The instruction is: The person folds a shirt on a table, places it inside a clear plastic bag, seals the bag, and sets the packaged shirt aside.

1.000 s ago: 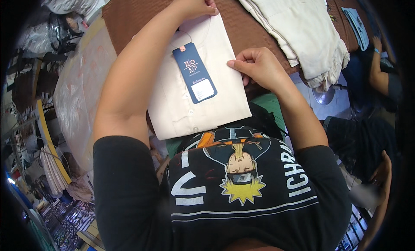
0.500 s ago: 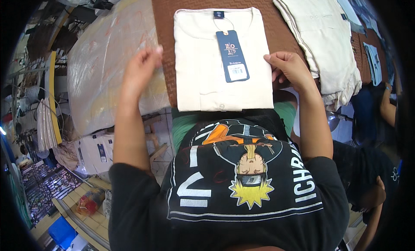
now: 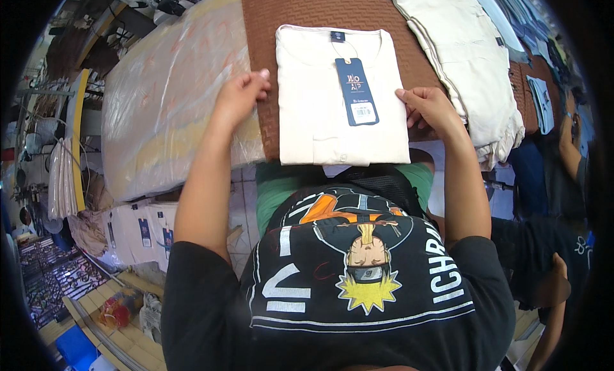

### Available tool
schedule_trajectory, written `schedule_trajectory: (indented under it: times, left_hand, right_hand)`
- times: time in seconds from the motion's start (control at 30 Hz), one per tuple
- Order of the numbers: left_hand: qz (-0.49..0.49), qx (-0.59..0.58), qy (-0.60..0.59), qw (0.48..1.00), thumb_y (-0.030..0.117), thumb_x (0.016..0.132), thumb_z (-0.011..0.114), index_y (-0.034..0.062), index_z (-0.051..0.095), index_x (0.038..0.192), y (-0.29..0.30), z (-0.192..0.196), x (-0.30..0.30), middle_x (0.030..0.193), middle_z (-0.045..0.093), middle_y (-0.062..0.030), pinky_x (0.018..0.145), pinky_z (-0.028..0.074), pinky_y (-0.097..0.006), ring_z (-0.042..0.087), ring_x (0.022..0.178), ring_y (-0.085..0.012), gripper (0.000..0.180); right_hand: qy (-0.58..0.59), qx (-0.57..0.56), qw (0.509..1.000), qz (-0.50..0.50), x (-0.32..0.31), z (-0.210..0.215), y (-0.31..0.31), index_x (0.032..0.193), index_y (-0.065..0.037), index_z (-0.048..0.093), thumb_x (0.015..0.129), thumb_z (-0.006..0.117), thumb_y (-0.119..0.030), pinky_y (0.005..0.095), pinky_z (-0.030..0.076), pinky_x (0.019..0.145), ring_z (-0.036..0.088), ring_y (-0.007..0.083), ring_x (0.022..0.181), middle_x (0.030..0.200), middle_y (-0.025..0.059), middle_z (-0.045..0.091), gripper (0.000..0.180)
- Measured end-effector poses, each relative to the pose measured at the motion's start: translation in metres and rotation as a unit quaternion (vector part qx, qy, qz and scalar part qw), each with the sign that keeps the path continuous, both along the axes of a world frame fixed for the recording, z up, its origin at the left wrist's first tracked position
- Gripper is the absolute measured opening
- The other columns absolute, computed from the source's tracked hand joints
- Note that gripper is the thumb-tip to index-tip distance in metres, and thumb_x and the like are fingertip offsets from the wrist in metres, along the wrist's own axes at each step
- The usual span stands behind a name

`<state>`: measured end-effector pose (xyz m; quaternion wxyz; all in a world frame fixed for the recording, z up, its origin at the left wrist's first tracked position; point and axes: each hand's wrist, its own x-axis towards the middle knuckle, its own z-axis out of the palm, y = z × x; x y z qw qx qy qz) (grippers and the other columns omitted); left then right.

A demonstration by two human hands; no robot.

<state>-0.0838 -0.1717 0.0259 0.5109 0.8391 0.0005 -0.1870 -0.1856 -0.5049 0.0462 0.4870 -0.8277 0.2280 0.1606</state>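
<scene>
A cream folded shirt (image 3: 307, 109) lies flat at the near edge of a brown textured cover, its neckline facing away from me. A dark blue hang tag (image 3: 357, 93) with a white label rests on its front, looped by a string near the neck. My right hand (image 3: 435, 109) pinches the shirt's right edge, thumb on top and the other fingers curled beside it. Left of the shirt, a small gap away, my left hand (image 3: 246, 96) hovers with loosely bent fingers and nothing in them.
Plastic-wrapped bulk (image 3: 173, 96) borders the brown cover (image 3: 259, 13) on the left. More cream garments (image 3: 457, 58) are heaped to the right, with a folded light blue garment (image 3: 541, 102) beyond. Another person's arm (image 3: 566, 134) shows at far right. Tagged cream garments (image 3: 131, 227) sit lower left.
My left hand has come closer to the shirt's left edge. The shirt appears slightly farther right in view, with my right hand still at its right edge. The view has shifted a little.
</scene>
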Motion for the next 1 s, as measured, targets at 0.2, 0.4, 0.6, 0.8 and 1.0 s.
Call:
schedule_trajectory:
  times: [0.2, 0.4, 0.6, 0.8, 1.0]
  left_hand:
    - [0.018, -0.040, 0.037, 0.998, 0.039, 0.088, 0.059, 0.0066, 0.060, 0.111, -0.026, -0.010, 0.086, 0.102, 0.063, -0.0012, 0.077, 0.046, -0.025, 0.058, 0.092, -0.0102, 0.040]
    - [-0.032, -0.006, 0.048, 0.998, 0.035, 0.087, 0.061, 0.0087, 0.063, 0.102, -0.045, -0.010, 0.118, 0.092, 0.064, 0.0019, 0.075, 0.045, -0.022, 0.058, 0.086, -0.0077, 0.031]
    - [-0.099, -0.015, 0.009, 0.995, 0.034, 0.086, 0.062, 0.0108, 0.064, 0.095, -0.051, -0.014, 0.133, 0.087, 0.063, 0.0039, 0.072, 0.044, -0.022, 0.056, 0.079, -0.0067, 0.025]
    - [-0.080, 0.038, -0.165, 0.982, 0.029, 0.086, 0.062, 0.0056, 0.063, 0.104, -0.054, -0.011, 0.128, 0.091, 0.064, -0.0012, 0.078, 0.045, -0.024, 0.057, 0.084, -0.0098, 0.030]
    - [-0.131, -0.029, -0.217, 0.967, 0.017, 0.089, 0.058, 0.0048, 0.060, 0.111, -0.051, 0.042, 0.024, 0.101, 0.062, -0.0020, 0.082, 0.044, -0.023, 0.056, 0.092, -0.0099, 0.025]
  right_hand:
    - [-0.098, -0.103, 0.990, -0.021, 0.052, -0.005, -0.019, 0.085, -0.002, 0.065, 0.079, 0.065, -0.040, 0.0258, 0.044, 0.049, 0.061, 0.0111, 0.059, 0.069, 0.0054, 0.064, 0.039]
    - [-0.168, -0.052, 0.981, -0.082, 0.117, -0.032, -0.025, 0.082, -0.004, 0.067, 0.077, 0.068, -0.035, 0.0252, 0.044, 0.051, 0.056, 0.0106, 0.054, 0.065, 0.0042, 0.062, 0.032]
    - [-0.171, -0.105, 0.976, -0.084, 0.131, -0.045, -0.028, 0.086, -0.002, 0.067, 0.076, 0.069, -0.031, 0.0263, 0.043, 0.050, 0.054, 0.0113, 0.053, 0.065, 0.0041, 0.062, 0.031]
    - [-0.283, -0.227, 0.930, -0.054, 0.114, -0.031, -0.018, 0.090, -0.002, 0.067, 0.079, 0.069, -0.030, 0.0233, 0.046, 0.057, 0.056, 0.0104, 0.061, 0.070, 0.0023, 0.062, 0.030]
    - [-0.314, -0.240, 0.914, 0.091, 0.011, 0.025, 0.041, 0.101, -0.008, 0.066, 0.077, 0.072, -0.025, 0.0261, 0.048, 0.065, 0.060, 0.0152, 0.076, 0.087, 0.0064, 0.065, 0.030]
